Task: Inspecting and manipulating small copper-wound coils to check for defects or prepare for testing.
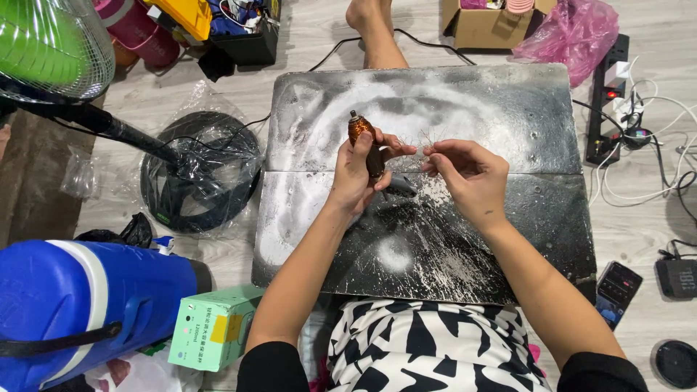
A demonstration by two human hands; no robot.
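Both hands: left hand (357, 174) grips copper coil (361, 131), right hand (465, 174) pinches its wires (425, 141).

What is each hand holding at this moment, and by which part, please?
Left hand grips the copper-wound coil around its lower body; right hand pinches its fine wires.

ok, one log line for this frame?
left hand: grips copper-wound spool | right hand: pinches thin wires | under: dark board
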